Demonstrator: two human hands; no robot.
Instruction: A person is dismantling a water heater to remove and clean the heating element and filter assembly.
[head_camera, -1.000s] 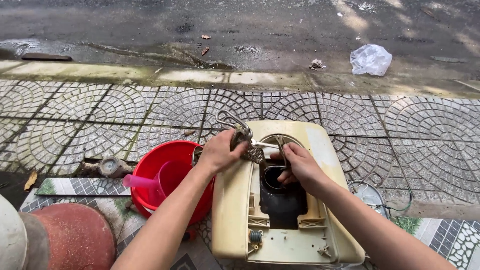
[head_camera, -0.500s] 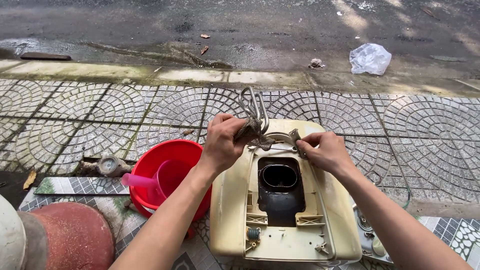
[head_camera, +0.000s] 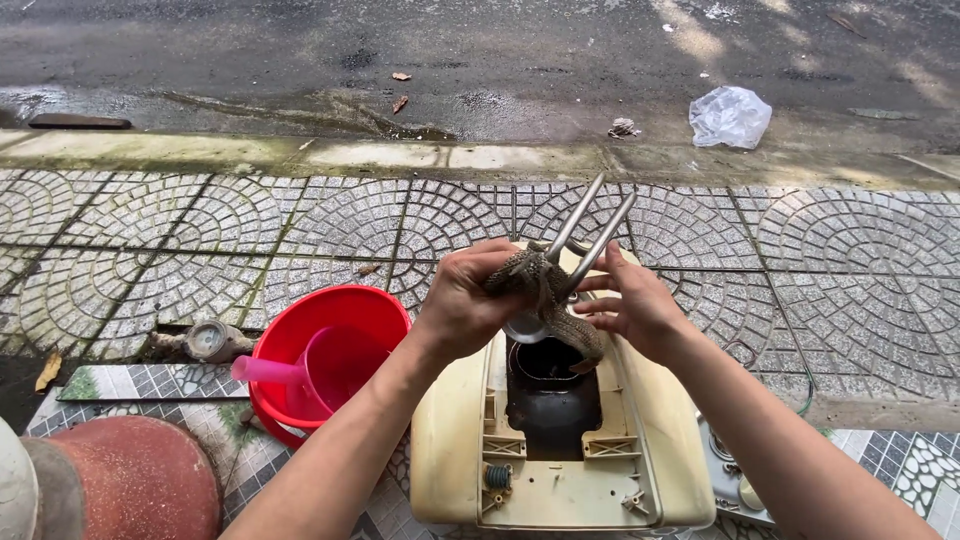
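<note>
The heating element (head_camera: 560, 285), a scale-crusted looped coil with two bare metal rods slanting up and away, is held above the dark opening (head_camera: 548, 385) of a cream plastic housing (head_camera: 450, 450). The left hand (head_camera: 470, 300) has its grip pressed together around the crusted upper bend; the right hand (head_camera: 635, 310) pinches the lower crusted part with fingers and thumb. A small round metal plate sits under the coil, just over the opening's rim.

Just left of the housing stands a red bucket (head_camera: 310, 330) with a pink scoop (head_camera: 300, 375) lying inside, handle pointing left. Beyond the bucket lies a small round gauge-like fitting (head_camera: 210, 340) on the paving (head_camera: 150, 230). A dark red rounded object (head_camera: 130, 480) occupies the lower left corner. To the right of the housing, a loose metal part (head_camera: 735, 485) is partly hidden by the right forearm.

Patterned paving runs to a kerb (head_camera: 400, 155), with wet road beyond and a crumpled plastic bag (head_camera: 730, 115) on it. Open ground lies ahead of the housing.
</note>
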